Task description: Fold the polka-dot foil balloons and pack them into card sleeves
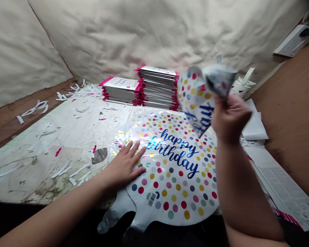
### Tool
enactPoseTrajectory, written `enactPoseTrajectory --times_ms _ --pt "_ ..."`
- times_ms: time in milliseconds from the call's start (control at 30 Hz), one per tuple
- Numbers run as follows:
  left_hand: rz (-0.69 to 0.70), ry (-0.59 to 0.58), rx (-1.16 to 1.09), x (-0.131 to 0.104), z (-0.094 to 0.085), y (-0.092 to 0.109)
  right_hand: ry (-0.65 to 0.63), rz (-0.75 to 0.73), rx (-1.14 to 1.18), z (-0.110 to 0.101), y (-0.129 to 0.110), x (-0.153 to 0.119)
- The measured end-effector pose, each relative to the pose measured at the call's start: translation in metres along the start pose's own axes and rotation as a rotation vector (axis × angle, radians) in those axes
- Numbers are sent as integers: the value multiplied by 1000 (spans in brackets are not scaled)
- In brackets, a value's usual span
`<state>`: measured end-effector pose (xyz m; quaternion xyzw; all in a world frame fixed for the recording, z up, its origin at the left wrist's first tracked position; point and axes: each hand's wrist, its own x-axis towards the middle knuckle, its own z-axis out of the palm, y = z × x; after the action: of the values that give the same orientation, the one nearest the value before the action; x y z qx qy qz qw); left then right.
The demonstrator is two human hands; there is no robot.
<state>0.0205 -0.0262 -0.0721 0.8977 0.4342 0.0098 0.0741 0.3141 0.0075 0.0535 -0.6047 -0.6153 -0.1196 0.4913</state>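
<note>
My left hand (127, 163) lies flat with its fingers spread on the left side of a round foil balloon (173, 187). This deflated balloon is white with coloured dots and blue "happy birthday" lettering, and a barcode sits near its lower edge. Another deflated balloon edge shows beneath it at the left, and two tails hang over the table's front edge. Raised above the right side, my right hand (233, 118) is closed on a bunched, folded dotted foil balloon (194, 97), which is blurred by motion.
Two stacks of pink-edged packets, one lower (121, 91) and one taller (158, 87), stand at the back. Paper scraps (77, 92) litter the table's left side. At the right are a white cup (240, 87), flat printed cards (285, 192) and a wall socket (292, 43).
</note>
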Motion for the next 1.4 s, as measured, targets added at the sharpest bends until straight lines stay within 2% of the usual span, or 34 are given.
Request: enactPoseTrajectory --times_ms 33,100,167,267,333,400,467,567,600,700,767,833,933,1067,1133,1167,1200,1233,1300,1333,1367,1400 --pt "-8 -4 -23 2 -2 -2 79 -67 26 -17 1 3" --pt "-7 1 -100 5 -11 -6 71 -247 107 -39 -4 -8" --pt "-65 30 -257 6 -22 -11 -115 -431 223 -46 -10 -39" --pt "-366 185 -597 4 -38 -22 -468 -568 344 -40 -8 -102" --pt "-545 270 -857 3 -42 -28 -668 -567 336 -34 2 -142" --pt "-610 254 -1116 7 -41 -32 -822 -538 293 -29 13 -171" --pt "-637 237 -1274 17 -40 -35 -911 -510 261 -28 21 -187" --pt "-696 252 -1333 44 -45 -34 -936 -489 256 -27 25 -191" --pt "-714 206 -1347 55 -49 -33 -931 -488 259 -27 25 -190" --pt "-735 -27 -1364 85 -65 -25 -925 -495 253 -27 23 -187" --pt "-717 -95 -1313 99 -73 -18 -924 -509 242 -27 23 -187" --pt "-692 -65 -1230 108 -74 -11 -912 -524 234 -26 23 -189" --pt "-693 46 -1161 112 -66 -7 -876 -540 232 -27 24 -190" --pt "-750 192 -1132 102 -50 -11 -828 -553 220 -25 23 -192" --pt "-770 308 -1064 93 -45 -10 -804 -548 204 -22 19 -194" --pt "-726 374 -979 88 -43 -6 -795 -545 191 -21 17 -196" --pt "-616 415 -861 84 -41 -1 -794 -543 176 -20 14 -197" --pt "-444 416 -712 80 -38 6 -802 -539 162 -19 11 -197" --pt "-41 313 -365 74 -29 22 -851 -525 150 -19 6 -195" --pt "97 242 -205 72 -24 29 -896 -515 158 -21 5 -192" --pt "148 176 -86 72 -20 35 -946 -503 176 -23 5 -189" --pt "130 122 3 72 -15 38 -997 -491 199 -26 6 -185"
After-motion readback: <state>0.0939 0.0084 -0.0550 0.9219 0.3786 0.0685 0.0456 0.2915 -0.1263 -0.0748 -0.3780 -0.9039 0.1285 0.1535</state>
